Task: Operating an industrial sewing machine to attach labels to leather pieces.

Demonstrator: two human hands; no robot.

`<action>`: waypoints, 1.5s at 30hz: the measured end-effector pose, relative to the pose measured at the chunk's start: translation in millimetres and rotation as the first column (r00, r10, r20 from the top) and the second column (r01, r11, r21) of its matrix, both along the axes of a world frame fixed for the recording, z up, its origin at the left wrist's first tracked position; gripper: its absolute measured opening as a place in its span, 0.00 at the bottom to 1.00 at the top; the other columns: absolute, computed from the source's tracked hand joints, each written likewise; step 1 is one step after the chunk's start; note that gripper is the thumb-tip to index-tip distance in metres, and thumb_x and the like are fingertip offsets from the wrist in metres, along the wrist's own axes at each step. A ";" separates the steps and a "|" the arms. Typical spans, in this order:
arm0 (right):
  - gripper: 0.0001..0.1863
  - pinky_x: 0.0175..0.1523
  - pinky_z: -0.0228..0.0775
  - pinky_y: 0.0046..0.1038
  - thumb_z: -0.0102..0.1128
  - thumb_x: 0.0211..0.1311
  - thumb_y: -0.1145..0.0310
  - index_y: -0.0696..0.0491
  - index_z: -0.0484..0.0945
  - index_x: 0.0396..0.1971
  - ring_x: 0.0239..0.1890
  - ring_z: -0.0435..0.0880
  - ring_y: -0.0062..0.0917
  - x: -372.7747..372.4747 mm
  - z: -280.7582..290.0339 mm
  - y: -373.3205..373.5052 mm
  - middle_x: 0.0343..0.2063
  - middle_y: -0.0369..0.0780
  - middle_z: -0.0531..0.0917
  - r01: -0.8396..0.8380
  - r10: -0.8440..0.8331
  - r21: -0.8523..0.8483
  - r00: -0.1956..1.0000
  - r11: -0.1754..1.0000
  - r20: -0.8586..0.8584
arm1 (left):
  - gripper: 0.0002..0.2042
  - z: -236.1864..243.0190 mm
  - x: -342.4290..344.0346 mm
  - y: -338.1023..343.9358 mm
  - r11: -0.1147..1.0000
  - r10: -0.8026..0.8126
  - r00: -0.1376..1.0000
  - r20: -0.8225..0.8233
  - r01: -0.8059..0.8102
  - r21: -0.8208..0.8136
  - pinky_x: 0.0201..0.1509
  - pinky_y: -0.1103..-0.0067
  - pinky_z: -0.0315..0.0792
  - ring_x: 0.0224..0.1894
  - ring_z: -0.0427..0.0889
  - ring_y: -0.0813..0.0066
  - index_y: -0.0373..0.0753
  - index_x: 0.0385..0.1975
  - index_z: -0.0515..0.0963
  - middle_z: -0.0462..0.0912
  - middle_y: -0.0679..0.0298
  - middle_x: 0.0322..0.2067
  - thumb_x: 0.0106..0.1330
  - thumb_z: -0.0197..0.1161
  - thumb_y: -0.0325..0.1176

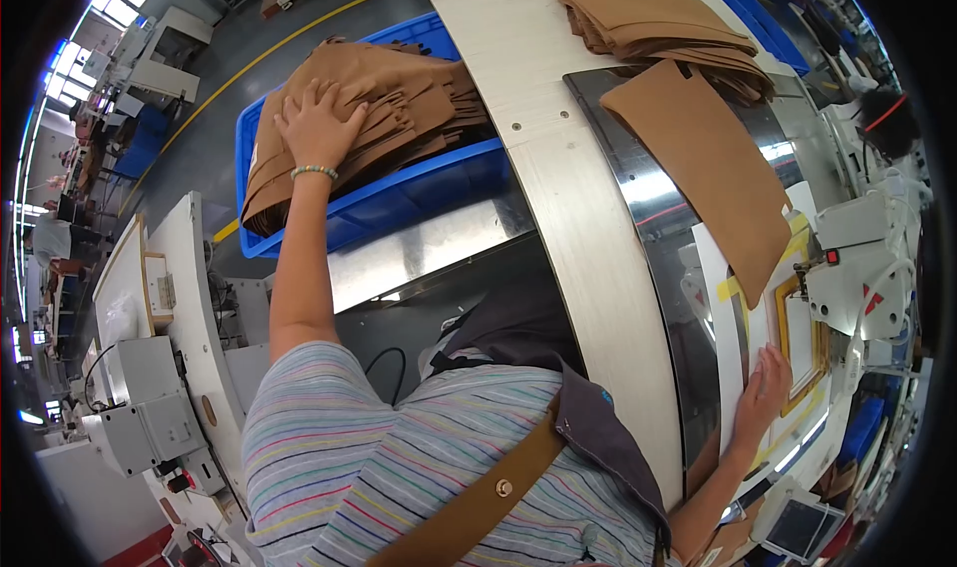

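My left hand (pixel 321 126) lies with spread fingers on a thick pile of brown cut fabric pieces (pixel 399 88). The pile overfills a blue plastic crate (pixel 399 190) at the left. To the right, my right hand (pixel 764 391) rests with its fingers stretched out on a white sewing template (pixel 713 298), just beside a yellow-edged frame (pixel 793 343). A single brown fabric panel (pixel 703 168) lies slantwise across the dark shiny plate (pixel 638 173), its near end reaching over the template. Neither hand grasps anything that I can see.
A second stack of brown pieces (pixel 653 18) sits at the far end of the pale wooden table (pixel 558 188). The white sewing machine head (pixel 852 268) stands at the right. A small screen (pixel 802 527) is at the lower right, and another machine (pixel 140 407) at the left.
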State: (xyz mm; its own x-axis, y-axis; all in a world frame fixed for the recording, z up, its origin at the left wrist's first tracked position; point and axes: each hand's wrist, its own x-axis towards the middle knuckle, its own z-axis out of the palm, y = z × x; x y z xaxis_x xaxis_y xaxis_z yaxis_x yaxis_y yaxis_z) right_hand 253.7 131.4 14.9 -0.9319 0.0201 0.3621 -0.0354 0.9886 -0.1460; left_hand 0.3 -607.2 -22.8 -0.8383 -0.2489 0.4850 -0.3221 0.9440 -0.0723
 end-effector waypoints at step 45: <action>0.18 0.77 0.62 0.45 0.51 0.77 0.72 0.59 0.83 0.58 0.66 0.79 0.43 -1.4 -1.1 8.2 0.61 0.46 0.84 0.042 -0.041 -0.024 0.998 0.999 0.039 | 0.36 -7.6 35.8 -157.2 0.428 0.267 0.911 -0.315 0.181 0.886 0.79 0.70 0.61 0.76 0.71 0.58 0.35 0.74 0.71 0.75 0.50 0.73 0.83 0.45 0.61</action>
